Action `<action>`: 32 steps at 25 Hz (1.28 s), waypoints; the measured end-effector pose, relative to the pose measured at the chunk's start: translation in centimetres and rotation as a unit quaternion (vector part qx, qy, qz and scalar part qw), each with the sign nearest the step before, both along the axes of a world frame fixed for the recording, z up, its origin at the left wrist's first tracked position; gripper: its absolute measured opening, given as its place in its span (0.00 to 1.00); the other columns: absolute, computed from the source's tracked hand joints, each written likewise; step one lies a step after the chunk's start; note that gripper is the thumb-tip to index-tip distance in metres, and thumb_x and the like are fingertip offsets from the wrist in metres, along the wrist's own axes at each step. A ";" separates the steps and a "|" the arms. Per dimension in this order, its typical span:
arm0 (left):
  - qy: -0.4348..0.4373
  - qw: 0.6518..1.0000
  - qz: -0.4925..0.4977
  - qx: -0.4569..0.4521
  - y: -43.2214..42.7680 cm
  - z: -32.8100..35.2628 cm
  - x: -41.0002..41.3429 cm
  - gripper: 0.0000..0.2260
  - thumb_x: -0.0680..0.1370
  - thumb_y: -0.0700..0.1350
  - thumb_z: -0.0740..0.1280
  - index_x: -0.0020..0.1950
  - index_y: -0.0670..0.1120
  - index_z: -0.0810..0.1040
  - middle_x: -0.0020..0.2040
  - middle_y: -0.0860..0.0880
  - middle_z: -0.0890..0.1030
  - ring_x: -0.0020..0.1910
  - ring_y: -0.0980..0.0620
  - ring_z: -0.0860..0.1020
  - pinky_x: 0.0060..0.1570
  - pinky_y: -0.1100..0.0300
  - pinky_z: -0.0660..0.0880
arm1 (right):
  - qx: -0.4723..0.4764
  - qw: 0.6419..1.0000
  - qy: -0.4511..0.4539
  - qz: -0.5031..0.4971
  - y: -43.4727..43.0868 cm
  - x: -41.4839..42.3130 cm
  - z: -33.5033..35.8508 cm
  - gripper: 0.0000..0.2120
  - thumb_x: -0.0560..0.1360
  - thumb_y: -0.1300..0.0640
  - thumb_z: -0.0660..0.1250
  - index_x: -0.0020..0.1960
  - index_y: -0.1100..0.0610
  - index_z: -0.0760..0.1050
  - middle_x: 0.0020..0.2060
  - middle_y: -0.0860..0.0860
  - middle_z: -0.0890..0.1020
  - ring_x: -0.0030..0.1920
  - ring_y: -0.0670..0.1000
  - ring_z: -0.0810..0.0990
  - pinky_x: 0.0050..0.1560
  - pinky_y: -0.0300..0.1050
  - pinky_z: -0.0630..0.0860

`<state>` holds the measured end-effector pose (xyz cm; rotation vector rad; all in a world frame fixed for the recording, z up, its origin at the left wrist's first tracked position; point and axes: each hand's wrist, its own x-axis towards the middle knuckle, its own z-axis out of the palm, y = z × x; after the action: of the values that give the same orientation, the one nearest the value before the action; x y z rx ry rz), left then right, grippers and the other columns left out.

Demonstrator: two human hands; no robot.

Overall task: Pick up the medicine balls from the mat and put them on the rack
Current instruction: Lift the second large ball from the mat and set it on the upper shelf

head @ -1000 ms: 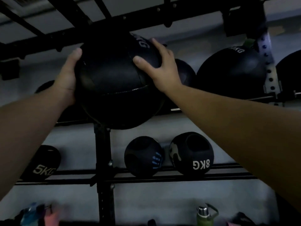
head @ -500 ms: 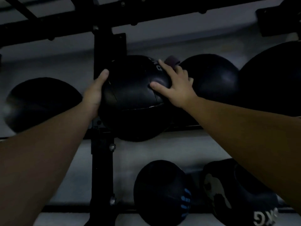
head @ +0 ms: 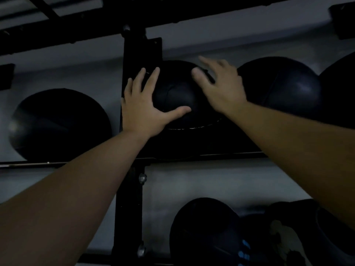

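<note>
- The black medicine ball (head: 178,104) sits on the upper shelf of the rack (head: 142,54), just right of the upright post, between a ball to the left (head: 57,123) and another to the right (head: 280,85).
- The left hand (head: 142,110) lies flat on the ball's left face, fingers spread and thumb stretched across its front: pressing, not clamped.
- The right hand (head: 221,87) is splayed and blurred at the ball's upper right; whether it touches cannot be told.
- The ball lies straight ahead of and above both hands, with the left nearer and steadying it. Being round, it has no long axis to align.
- Judging by this, placement looks nearly finished; the risk is the ball rolling forward off the rail on release.
</note>
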<state>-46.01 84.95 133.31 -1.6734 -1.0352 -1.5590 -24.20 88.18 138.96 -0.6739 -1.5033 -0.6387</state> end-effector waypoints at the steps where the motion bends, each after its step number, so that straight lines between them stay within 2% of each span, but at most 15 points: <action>1: -0.009 1.000 -0.001 -0.007 0.0 0.4 -0.4 0.56 0.64 0.81 0.62 0.87 0.57 0.57 0.89 0.47 0.55 0.87 0.37 0.51 0.81 0.32 0.56 | 0.041 0.998 -0.052 0.020 -0.4 -1.3 -2.0 0.30 0.81 0.32 0.56 0.79 0.42 0.69 0.78 0.54 0.71 0.78 0.60 0.67 0.74 0.59 0.62; 2: -0.013 1.000 0.005 0.000 0.1 0.5 -0.5 0.54 0.66 0.80 0.61 0.87 0.57 0.57 0.89 0.47 0.55 0.87 0.37 0.51 0.81 0.32 0.56 | 0.057 0.994 -0.089 0.031 -0.5 -2.3 -3.9 0.30 0.82 0.33 0.57 0.81 0.42 0.67 0.81 0.52 0.67 0.80 0.59 0.62 0.76 0.60 0.59; 4: -0.002 0.998 0.021 0.060 0.8 -0.2 -0.1 0.48 0.70 0.76 0.61 0.87 0.55 0.60 0.87 0.44 0.60 0.85 0.35 0.55 0.80 0.32 0.58 | 0.054 0.994 -0.085 0.037 0.0 -3.4 -6.2 0.30 0.83 0.35 0.56 0.83 0.42 0.63 0.85 0.51 0.60 0.84 0.58 0.54 0.78 0.63 0.53; 7: 0.028 0.989 0.008 0.144 2.3 -0.4 -0.6 0.43 0.74 0.70 0.62 0.85 0.51 0.66 0.84 0.42 0.65 0.83 0.32 0.61 0.79 0.33 0.61 | 0.099 0.994 -0.050 0.015 1.4 -3.6 -6.3 0.31 0.82 0.35 0.55 0.83 0.43 0.63 0.84 0.52 0.60 0.83 0.60 0.54 0.78 0.63 0.54; 8: 0.031 0.990 -0.001 0.135 2.7 0.5 -1.2 0.43 0.74 0.70 0.61 0.85 0.51 0.66 0.84 0.42 0.65 0.83 0.33 0.61 0.79 0.34 0.60 | 0.103 0.993 -0.050 0.007 1.9 -4.0 -5.6 0.31 0.82 0.33 0.54 0.82 0.42 0.63 0.84 0.52 0.61 0.83 0.59 0.55 0.78 0.62 0.54; 10: 0.023 0.998 -0.023 0.054 3.5 2.4 -2.2 0.44 0.73 0.72 0.58 0.86 0.53 0.62 0.86 0.43 0.62 0.84 0.35 0.58 0.81 0.34 0.58 | 0.074 0.996 -0.054 -0.001 2.9 -5.3 -3.4 0.31 0.82 0.31 0.52 0.82 0.40 0.63 0.84 0.50 0.63 0.83 0.58 0.57 0.78 0.60 0.55; 12: 0.005 1.000 0.002 -0.007 4.6 3.0 -2.1 0.43 0.75 0.73 0.54 0.87 0.55 0.57 0.88 0.43 0.57 0.86 0.35 0.54 0.81 0.31 0.54 | 0.022 0.998 -0.063 -0.010 4.4 -6.3 -0.7 0.30 0.83 0.32 0.50 0.82 0.39 0.64 0.83 0.51 0.65 0.81 0.59 0.61 0.77 0.59 0.58; 14: 0.067 0.993 0.091 -0.032 6.5 1.7 -0.8 0.45 0.75 0.75 0.56 0.88 0.58 0.50 0.90 0.45 0.48 0.87 0.35 0.46 0.81 0.26 0.48 | -0.045 0.996 -0.058 -0.060 6.4 -5.5 1.8 0.27 0.86 0.36 0.49 0.82 0.42 0.63 0.80 0.55 0.69 0.78 0.62 0.68 0.74 0.57 0.64; 16: 0.174 0.967 0.171 -0.071 8.8 0.5 0.5 0.57 0.67 0.82 0.61 0.87 0.58 0.39 0.89 0.47 0.38 0.86 0.34 0.37 0.79 0.23 0.44 | -0.114 0.976 -0.062 -0.173 8.7 -3.8 2.8 0.26 0.87 0.40 0.46 0.82 0.46 0.63 0.74 0.60 0.76 0.71 0.65 0.74 0.68 0.57 0.69; 18: 0.204 0.954 0.197 -0.096 10.5 0.8 1.4 0.64 0.63 0.84 0.65 0.86 0.59 0.36 0.88 0.47 0.35 0.85 0.33 0.34 0.78 0.23 0.41 | -0.148 0.950 -0.086 -0.263 9.8 -2.7 2.6 0.26 0.88 0.44 0.44 0.82 0.50 0.62 0.68 0.63 0.79 0.65 0.66 0.77 0.62 0.57 0.69; 22: 0.189 0.960 0.188 -0.088 11.6 1.7 2.4 0.65 0.59 0.84 0.64 0.87 0.59 0.39 0.89 0.48 0.39 0.86 0.34 0.36 0.77 0.23 0.41 | -0.159 0.934 -0.152 -0.283 8.0 -0.7 0.8 0.28 0.88 0.45 0.47 0.85 0.53 0.53 0.73 0.64 0.75 0.70 0.66 0.74 0.67 0.57 0.67; 25: 0.182 0.958 0.194 -0.107 11.0 1.8 2.5 0.66 0.60 0.84 0.66 0.87 0.58 0.40 0.89 0.48 0.39 0.86 0.34 0.38 0.77 0.23 0.43 | -0.137 0.928 -0.201 -0.281 4.3 1.9 -2.7 0.33 0.85 0.38 0.53 0.85 0.51 0.54 0.77 0.60 0.71 0.74 0.64 0.70 0.72 0.57 0.64; 28: 0.159 0.952 0.208 -0.157 9.5 1.8 3.3 0.65 0.62 0.82 0.68 0.88 0.57 0.39 0.89 0.48 0.38 0.86 0.33 0.39 0.79 0.25 0.48 | -0.146 0.936 -0.181 -0.264 0.0 4.9 -5.4 0.34 0.83 0.36 0.56 0.84 0.50 0.57 0.80 0.57 0.69 0.76 0.62 0.67 0.74 0.58 0.62; 30: 0.113 0.960 0.160 -0.199 6.7 1.0 4.8 0.63 0.62 0.84 0.65 0.88 0.57 0.45 0.90 0.48 0.44 0.86 0.34 0.45 0.80 0.29 0.54 | -0.157 0.941 -0.149 -0.260 -3.5 7.4 -6.3 0.34 0.83 0.35 0.55 0.84 0.49 0.57 0.80 0.55 0.68 0.77 0.62 0.66 0.74 0.60 0.62; 32: 0.057 0.971 0.068 -0.224 2.5 -0.4 7.3 0.62 0.60 0.89 0.58 0.87 0.57 0.55 0.88 0.47 0.58 0.84 0.35 0.58 0.78 0.36 0.64 | -0.167 0.942 -0.122 -0.265 -7.2 10.2 -7.2 0.34 0.83 0.35 0.55 0.85 0.48 0.56 0.80 0.54 0.68 0.76 0.61 0.66 0.74 0.60 0.62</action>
<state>-38.74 87.49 132.90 -1.9101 -1.4872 -1.1829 -14.05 80.93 131.81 -1.3293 -1.6879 -0.9055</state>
